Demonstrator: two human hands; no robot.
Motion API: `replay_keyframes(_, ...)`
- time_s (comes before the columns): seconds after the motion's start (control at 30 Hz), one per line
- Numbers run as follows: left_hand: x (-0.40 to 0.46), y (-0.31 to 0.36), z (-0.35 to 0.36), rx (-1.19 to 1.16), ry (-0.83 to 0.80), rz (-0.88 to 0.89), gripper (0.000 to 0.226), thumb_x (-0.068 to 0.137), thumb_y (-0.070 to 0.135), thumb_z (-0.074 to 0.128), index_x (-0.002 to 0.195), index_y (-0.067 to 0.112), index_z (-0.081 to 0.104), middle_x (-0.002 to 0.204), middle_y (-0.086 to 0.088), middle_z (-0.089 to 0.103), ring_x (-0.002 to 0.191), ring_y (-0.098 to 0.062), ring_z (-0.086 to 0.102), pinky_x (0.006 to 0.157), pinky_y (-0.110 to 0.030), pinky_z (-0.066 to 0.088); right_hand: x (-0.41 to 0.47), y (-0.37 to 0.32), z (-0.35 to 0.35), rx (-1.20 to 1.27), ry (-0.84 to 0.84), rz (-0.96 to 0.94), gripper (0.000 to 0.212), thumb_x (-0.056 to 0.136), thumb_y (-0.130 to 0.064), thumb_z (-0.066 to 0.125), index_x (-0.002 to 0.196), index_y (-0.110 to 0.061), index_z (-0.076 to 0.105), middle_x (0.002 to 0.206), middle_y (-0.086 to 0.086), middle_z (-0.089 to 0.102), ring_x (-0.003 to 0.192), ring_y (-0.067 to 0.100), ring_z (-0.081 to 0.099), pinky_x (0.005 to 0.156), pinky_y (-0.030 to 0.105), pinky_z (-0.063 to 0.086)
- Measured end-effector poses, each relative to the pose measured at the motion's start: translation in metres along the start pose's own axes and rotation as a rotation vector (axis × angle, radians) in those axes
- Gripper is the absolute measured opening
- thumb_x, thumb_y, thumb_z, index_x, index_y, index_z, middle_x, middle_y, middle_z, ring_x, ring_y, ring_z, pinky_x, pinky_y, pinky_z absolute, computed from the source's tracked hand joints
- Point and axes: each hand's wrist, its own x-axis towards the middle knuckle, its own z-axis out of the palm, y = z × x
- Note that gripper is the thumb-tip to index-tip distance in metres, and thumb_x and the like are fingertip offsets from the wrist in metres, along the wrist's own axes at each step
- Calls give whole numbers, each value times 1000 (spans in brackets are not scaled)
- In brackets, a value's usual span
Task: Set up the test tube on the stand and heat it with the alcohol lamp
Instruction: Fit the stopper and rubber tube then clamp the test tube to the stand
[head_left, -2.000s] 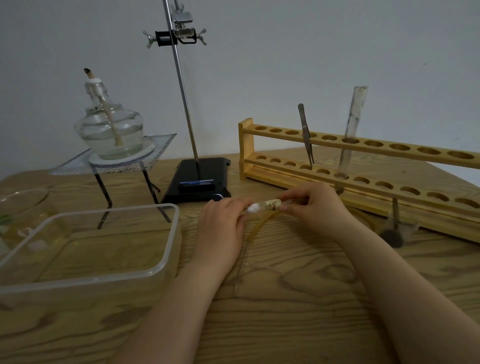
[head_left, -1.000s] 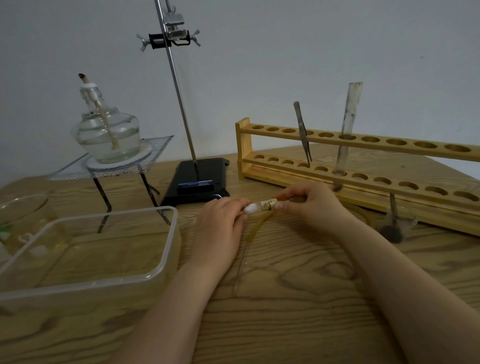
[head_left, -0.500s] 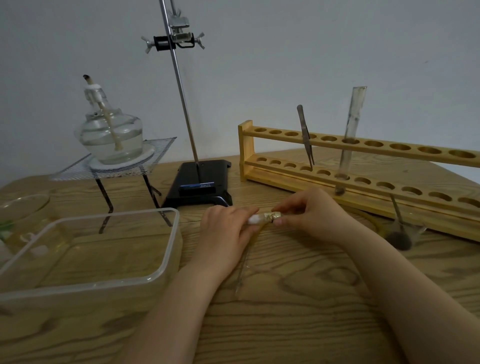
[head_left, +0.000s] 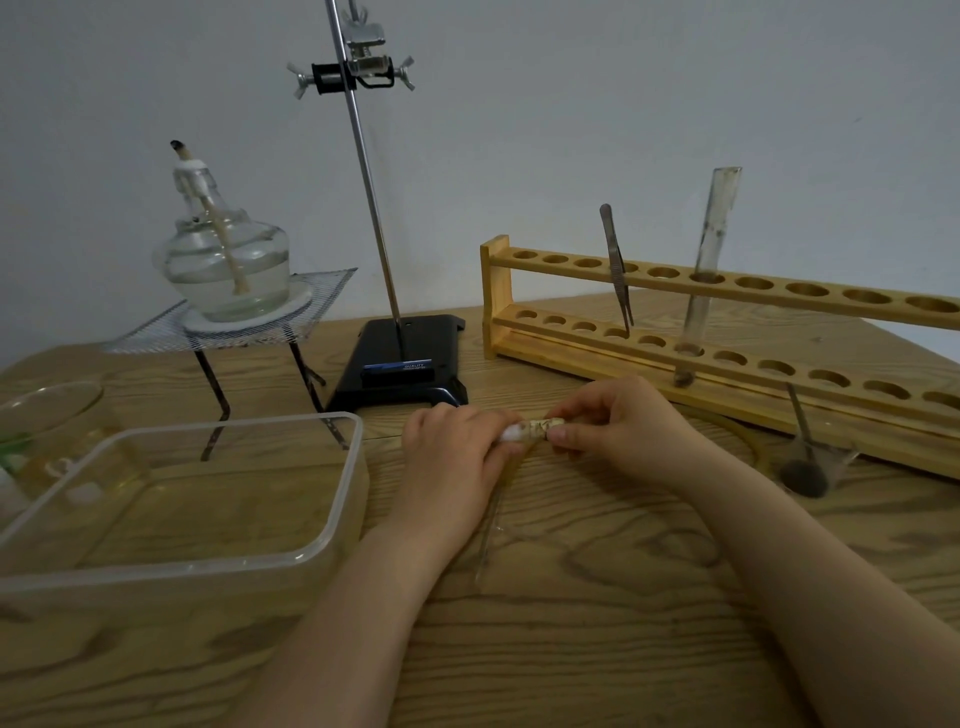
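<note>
My left hand (head_left: 457, 457) grips the mouth end of a clear test tube (head_left: 488, 525), whose body runs toward me along the table. A white cotton wad (head_left: 511, 432) sits at the mouth. My right hand (head_left: 618, 431) pinches a cork stopper (head_left: 540, 428) pressed against that mouth; a yellowish hose (head_left: 748, 441) curves away behind the hand. The stand's rod (head_left: 374, 208) rises from a black base (head_left: 410, 358) with an empty clamp (head_left: 363, 75) on top. The unlit alcohol lamp (head_left: 228, 270) sits on a wire-gauze tripod (head_left: 317, 306) at the left.
A wooden test tube rack (head_left: 753, 332) at the right holds tweezers (head_left: 615, 265) and a second tube (head_left: 709, 260). In front of it stands a small beaker of dark powder (head_left: 805, 470). A clear plastic tub (head_left: 182, 493) and a glass beaker (head_left: 47, 426) lie at the left.
Both hands have stayed together at the tube mouth and stopper, dropping slightly toward the table. The view shifted a little; nothing else moved.
</note>
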Motion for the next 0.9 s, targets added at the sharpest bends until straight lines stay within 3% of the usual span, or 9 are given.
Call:
replay_keyframes(0.07,0,0,0,18,16,7,27,91,43,47,114,35,61,92,22,46,89,-2,33,80,-25,17,0,0,0,60,-5,26,10,82,-19,69,87,-27,67,74,-6,72,69,1,68,65,15,52)
replay_keyframes(0.23,-1,3,-3,14,10,17,27,92,42,47,114,35,61,98,20,56,90,-2,34,81,-25,16,-1,-2,1,109,-38,60,5,85,-18,66,86,-21,70,71,-1,71,65,5,66,65,18,54)
replay_keyframes(0.4,-1,5,-3,16,3,34,28,92,41,48,116,34,60,101,16,61,97,-8,45,84,-25,16,-1,-3,0,173,-87,154,8,88,-18,63,88,-15,71,70,3,69,65,12,63,69,25,55)
replay_keyframes(0.67,-2,8,-3,29,11,69,26,91,38,52,114,32,61,100,16,61,99,-9,46,87,-27,17,-1,-6,-3,312,-123,312,14,90,-17,61,88,-6,69,53,0,62,54,14,55,56,26,47)
replay_keyframes(0.9,1,9,0,-8,2,16,25,92,41,48,114,36,60,101,18,58,95,-3,39,83,-25,14,1,-8,-3,287,-62,273,13,89,-21,62,89,-11,70,65,4,72,60,13,67,59,21,56)
